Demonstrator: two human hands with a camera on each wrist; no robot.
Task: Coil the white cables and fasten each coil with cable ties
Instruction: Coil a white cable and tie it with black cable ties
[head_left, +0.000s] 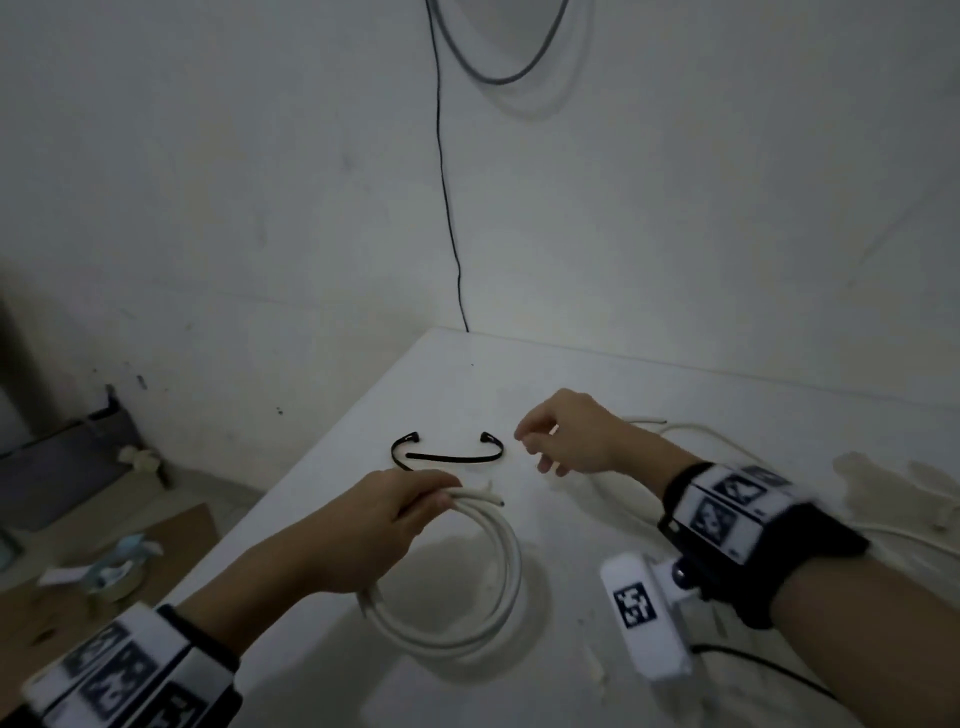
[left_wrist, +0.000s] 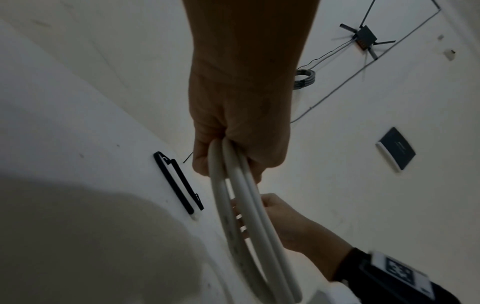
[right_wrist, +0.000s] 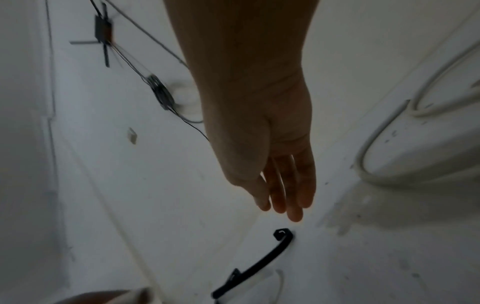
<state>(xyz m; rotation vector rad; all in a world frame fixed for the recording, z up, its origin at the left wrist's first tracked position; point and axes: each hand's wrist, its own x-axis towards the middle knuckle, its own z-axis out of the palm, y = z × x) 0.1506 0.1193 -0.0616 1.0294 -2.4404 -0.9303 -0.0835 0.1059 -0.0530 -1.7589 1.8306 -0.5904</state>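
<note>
A coiled white cable (head_left: 498, 582) hangs in a loop above the white table (head_left: 649, 374). My left hand (head_left: 395, 514) grips its bundled turns (left_wrist: 233, 185) at the top, with the cable ends sticking out past my fingers. Two black cable ties (head_left: 447, 454) lie curved on the table just beyond the coil, also seen as cable ties (left_wrist: 179, 183) in the left wrist view. My right hand (head_left: 550, 441) hovers empty to the right of the ties, fingers loosely extended above one cable tie (right_wrist: 262, 261). A second white cable (head_left: 691, 431) lies loose behind my right wrist.
The table stands in a corner of white walls, and a thin black wire (head_left: 449, 208) runs down the wall to its far corner. To the left, below the table edge, a cardboard piece with tape rolls (head_left: 114, 571) lies on the floor.
</note>
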